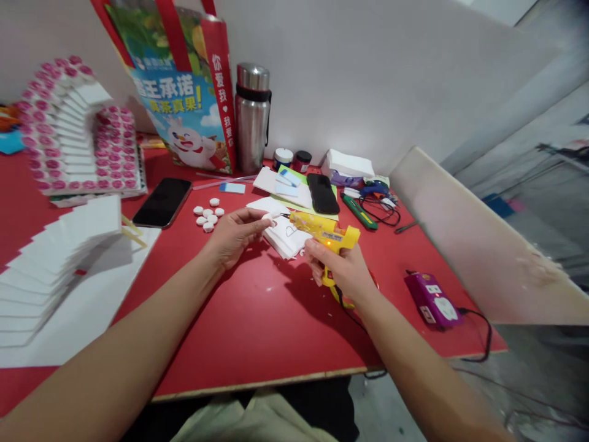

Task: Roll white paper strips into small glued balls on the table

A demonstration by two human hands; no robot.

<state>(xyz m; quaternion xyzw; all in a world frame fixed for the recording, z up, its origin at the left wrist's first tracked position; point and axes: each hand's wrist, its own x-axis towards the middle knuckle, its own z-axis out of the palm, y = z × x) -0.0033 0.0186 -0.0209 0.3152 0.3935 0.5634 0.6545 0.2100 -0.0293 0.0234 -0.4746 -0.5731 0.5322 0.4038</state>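
My right hand (338, 267) grips a yellow glue gun (324, 230), its nozzle pointing left. My left hand (234, 233) pinches a small white round piece (271, 216) right at the nozzle tip. Both hands hover over a small stack of white cards (288, 238) on the red table (257, 319). A few loose white round pieces (208, 215) lie just left of my left hand.
A black phone (162, 201) lies left, another phone (322, 193) behind the cards. Fanned white cards with pink dots (78, 129) and plain white cards (55, 258) fill the left. A steel flask (252, 116), printed bag (184, 92), purple power strip (432, 301) and tools (372, 202) stand around.
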